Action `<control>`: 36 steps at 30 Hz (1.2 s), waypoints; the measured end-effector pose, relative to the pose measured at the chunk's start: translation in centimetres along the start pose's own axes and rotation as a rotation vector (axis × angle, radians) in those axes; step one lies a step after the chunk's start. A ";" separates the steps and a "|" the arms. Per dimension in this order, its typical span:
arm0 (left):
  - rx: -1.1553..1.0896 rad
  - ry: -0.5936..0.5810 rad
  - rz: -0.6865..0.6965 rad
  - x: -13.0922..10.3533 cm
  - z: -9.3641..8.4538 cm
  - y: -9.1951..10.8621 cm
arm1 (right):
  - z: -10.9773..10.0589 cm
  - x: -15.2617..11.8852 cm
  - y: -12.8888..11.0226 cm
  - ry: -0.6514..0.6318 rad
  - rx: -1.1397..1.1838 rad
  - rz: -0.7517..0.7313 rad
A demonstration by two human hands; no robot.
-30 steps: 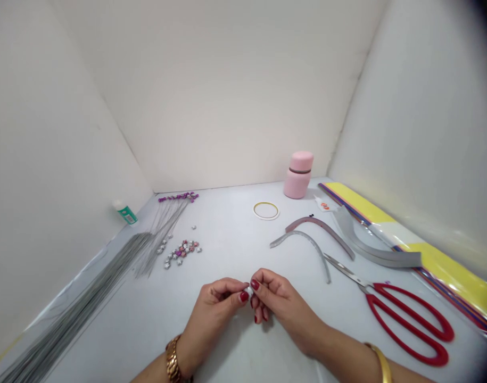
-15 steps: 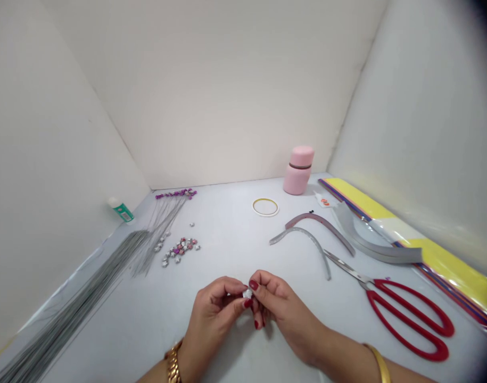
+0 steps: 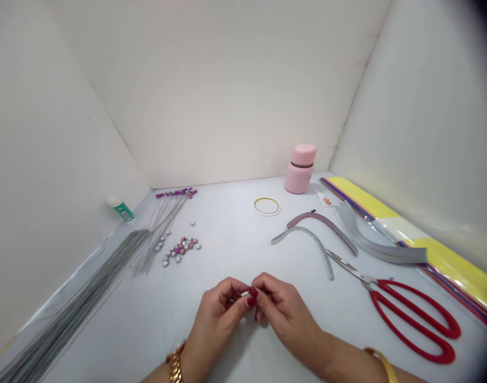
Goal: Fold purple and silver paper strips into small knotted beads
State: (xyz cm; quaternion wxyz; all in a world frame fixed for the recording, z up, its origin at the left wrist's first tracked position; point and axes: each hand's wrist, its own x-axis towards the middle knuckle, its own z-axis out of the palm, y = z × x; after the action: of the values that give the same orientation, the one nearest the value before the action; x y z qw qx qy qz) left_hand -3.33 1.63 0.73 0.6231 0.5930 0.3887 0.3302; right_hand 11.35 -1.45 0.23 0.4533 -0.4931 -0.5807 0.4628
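Close to the front of the table, my left hand (image 3: 220, 311) and my right hand (image 3: 285, 311) meet at their fingertips. Pinched between them is a small silver paper star (image 3: 245, 293), mostly covered by my thumbs and fingers. Left of the hands lies a loose pile of little folded paper stars (image 3: 182, 248) in silver, pink and purple. To the right, a grey paper strip bundle (image 3: 307, 232) curves across the table, with a pinkish strip bundle (image 3: 327, 221) behind it. Large red-handled scissors (image 3: 371, 282) lie partly open beyond my right hand.
Long grey wires (image 3: 83, 287) spread along the left side, beside purple-tipped stems (image 3: 175, 192). A glue stick (image 3: 121, 208) leans at the left wall. Farther back are a tape roll (image 3: 267, 213) and a pink flask (image 3: 300, 170). Wide grey strips (image 3: 382, 252) and yellow sheets (image 3: 363, 197) line the right.
The fingertips of my right hand have closed in over the star, so less of it shows. Both hands stay in nearly the same place. The view has shifted slightly.
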 end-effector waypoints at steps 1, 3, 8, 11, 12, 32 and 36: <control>0.073 0.018 0.014 -0.1 -0.1 0.1 | 0.0 0.0 -0.1 0.004 -0.045 -0.029; 0.152 0.053 0.031 -0.3 -0.1 0.3 | 0.0 -0.1 -0.2 0.020 -0.092 -0.075; -0.060 0.005 -0.080 0.1 -0.1 0.5 | 0.2 0.0 -0.3 -0.027 0.138 0.046; -0.228 -0.036 -0.134 0.3 0.0 0.4 | 0.2 0.2 0.1 -0.048 0.273 0.122; -0.270 -0.038 -0.149 0.2 0.0 0.4 | 0.2 0.3 0.2 -0.050 0.271 0.123; -0.386 0.098 -0.237 0.1 -0.5 0.4 | -0.7 0.0 0.1 0.030 -0.243 -0.203; -0.302 0.182 -0.183 0.1 -0.6 0.4 | -0.7 0.1 0.2 0.050 -0.042 0.004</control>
State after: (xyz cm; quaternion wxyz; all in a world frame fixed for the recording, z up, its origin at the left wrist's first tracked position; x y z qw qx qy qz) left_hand -3.80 2.10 1.11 0.6946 0.4227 0.4419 0.3789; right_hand 12.05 -1.23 0.12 0.4564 -0.5150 -0.5777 0.4391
